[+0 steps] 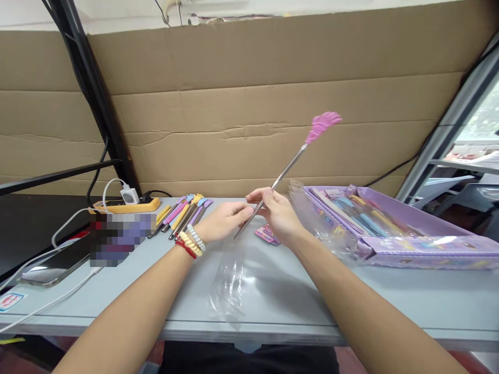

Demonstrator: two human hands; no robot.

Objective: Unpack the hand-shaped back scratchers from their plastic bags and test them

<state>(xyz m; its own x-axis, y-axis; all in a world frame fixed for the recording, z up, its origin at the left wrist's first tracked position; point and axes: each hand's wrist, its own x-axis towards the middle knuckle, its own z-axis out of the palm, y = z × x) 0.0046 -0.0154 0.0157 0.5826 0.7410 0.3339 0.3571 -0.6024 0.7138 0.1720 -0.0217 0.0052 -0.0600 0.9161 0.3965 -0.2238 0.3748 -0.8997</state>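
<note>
A telescopic back scratcher (289, 167) with a pink hand-shaped head and a metal rod is held tilted, its head up to the right. My right hand (279, 217) is closed around the middle of the rod. Close beside it, the fingers of my left hand (226, 219) pinch the rod near its lower end. Under my left hand is a clear plastic bag (230, 291), reaching toward the table's front edge; whether the fingers touch it I cannot tell. A small pink card (267, 235) lies behind the right hand on the table.
Several colourful back scratchers (183, 214) lie at the back left, near an orange power strip (156, 203), a phone (58, 265) and white cables. To the right, an open purple box (429, 252) holds packaged items, with clear plastic (331, 239) beside it. Cardboard (234, 104) backs the table.
</note>
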